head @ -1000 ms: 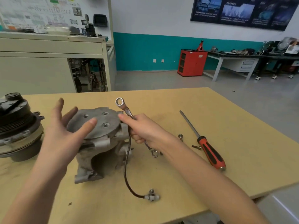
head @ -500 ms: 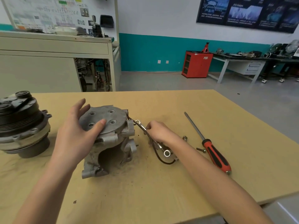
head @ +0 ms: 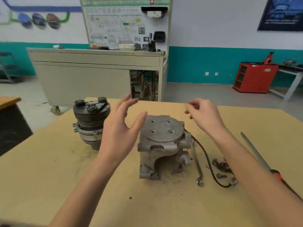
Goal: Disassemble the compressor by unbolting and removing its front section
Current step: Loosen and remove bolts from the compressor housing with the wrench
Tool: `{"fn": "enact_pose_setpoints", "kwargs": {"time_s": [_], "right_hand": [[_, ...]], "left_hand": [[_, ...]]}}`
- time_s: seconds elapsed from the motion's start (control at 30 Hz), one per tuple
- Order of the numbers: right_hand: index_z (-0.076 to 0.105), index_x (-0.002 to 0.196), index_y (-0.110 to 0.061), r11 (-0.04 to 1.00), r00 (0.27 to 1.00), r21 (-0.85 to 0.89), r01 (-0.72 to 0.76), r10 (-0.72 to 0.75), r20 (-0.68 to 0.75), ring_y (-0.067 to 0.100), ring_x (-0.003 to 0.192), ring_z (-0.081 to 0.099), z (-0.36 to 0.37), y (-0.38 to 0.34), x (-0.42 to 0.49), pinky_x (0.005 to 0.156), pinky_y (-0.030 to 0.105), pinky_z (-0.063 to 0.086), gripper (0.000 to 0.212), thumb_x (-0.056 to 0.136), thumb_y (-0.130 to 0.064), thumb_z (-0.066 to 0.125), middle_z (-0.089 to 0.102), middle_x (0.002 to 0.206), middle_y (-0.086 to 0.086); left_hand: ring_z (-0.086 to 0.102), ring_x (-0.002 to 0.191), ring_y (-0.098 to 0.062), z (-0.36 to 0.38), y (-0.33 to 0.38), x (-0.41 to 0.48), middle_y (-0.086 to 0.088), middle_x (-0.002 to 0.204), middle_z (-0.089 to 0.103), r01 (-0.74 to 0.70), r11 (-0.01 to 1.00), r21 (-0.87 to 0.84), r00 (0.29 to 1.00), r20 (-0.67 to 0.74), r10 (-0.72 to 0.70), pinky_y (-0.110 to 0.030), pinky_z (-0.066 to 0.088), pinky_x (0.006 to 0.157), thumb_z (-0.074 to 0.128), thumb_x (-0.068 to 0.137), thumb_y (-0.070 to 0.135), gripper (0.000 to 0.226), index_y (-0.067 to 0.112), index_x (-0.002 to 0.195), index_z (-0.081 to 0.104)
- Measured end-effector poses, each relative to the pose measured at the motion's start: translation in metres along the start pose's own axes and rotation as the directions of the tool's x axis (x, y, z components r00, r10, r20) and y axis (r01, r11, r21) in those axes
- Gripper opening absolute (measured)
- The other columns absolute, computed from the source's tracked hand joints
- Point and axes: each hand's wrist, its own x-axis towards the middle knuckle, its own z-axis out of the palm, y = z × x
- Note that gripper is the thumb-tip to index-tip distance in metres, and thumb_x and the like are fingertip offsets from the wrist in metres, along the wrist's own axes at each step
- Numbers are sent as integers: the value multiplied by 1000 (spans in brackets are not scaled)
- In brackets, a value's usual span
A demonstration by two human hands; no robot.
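The grey cast compressor body (head: 162, 146) stands upright on the wooden table (head: 49, 169), its flat round top with four bolt holes facing up. Left of it stands the removed front section (head: 91, 122), black pulley end up. My left hand (head: 121, 128) hovers open just left of the body, thumb near its top edge, holding nothing. My right hand (head: 203, 115) floats above and right of the body, fingers loosely curled and empty. The ring wrench (head: 196, 161) lies on the table beside the body's right side.
A black cable with a plug (head: 211, 167) curls right of the wrench. Loose bolts (head: 221, 166) lie beside it. A red-handled screwdriver (head: 265, 164) rests at the right. A cabinet on wheels (head: 98, 76) stands behind the table, a red cabinet (head: 254, 77) farther right.
My right hand laid the wrench down on the table and lifted away empty. My left hand came off the body's top. The view swung left and up.
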Motion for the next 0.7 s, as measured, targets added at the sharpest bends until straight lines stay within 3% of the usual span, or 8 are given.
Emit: {"fn": "enact_pose_setpoints", "kwargs": {"time_s": [0.1,0.17,0.23,0.3,0.33,0.47,0.57,0.7], "right_hand": [[66,96,-14,954,967,256,155,-199,158,12,77,64,16,-81,26,69,23,50,19,93,-27,53,70,89,1],[61,112,-7,960,890,242,139,-228,395,15,86,64,48,-129,41,68,21,52,30,94,-30,53,67,105,9],[47,131,-4,980,785,156,125,-194,589,24,102,61,84,-163,52,81,29,55,49,95,-36,52,56,125,14],[33,141,-5,988,707,69,140,-148,692,30,115,53,116,-178,60,91,39,52,64,94,-45,50,42,141,14],[28,144,-7,989,684,45,144,-132,717,32,121,48,130,-181,63,94,42,49,70,92,-49,50,36,146,13],[18,149,-15,981,608,-2,196,-120,785,33,136,30,163,-173,72,103,50,38,80,89,-59,47,22,154,9],[26,146,-17,988,629,77,135,-145,763,30,133,34,174,-164,73,101,47,40,73,89,-55,50,30,151,7],[33,142,-15,981,671,103,162,-186,718,27,126,41,173,-159,73,93,36,41,64,91,-50,50,39,144,9]], "left_hand": [[47,124,-7,-50,-27,38,16,132,46,-52,998,37,942,-331,61,-25,39,102,56,93,45,36,31,125,51],[41,127,-6,-79,-58,65,7,135,48,94,994,63,901,-429,-59,-26,32,105,55,94,38,42,22,133,47],[39,133,-16,-98,-95,86,-4,145,43,403,915,-18,853,-354,-383,-30,31,102,56,95,39,55,15,141,39],[38,136,-30,-106,-126,94,-10,150,39,677,726,-120,716,-120,-688,-38,33,105,56,93,47,67,13,146,33],[38,135,-33,-107,-137,94,-11,150,39,738,663,-127,669,4,-743,-41,35,105,54,93,51,69,14,146,33],[58,111,-24,-98,-156,89,-1,127,61,736,671,-87,664,283,-692,-36,45,93,54,91,55,40,25,117,59],[60,93,-9,-85,-152,86,10,101,68,691,714,-111,713,267,-648,-28,45,76,50,96,49,24,29,95,64],[62,97,-10,-81,-144,85,8,103,70,641,759,-112,760,230,-608,-30,46,81,45,98,47,29,26,100,66]]}}
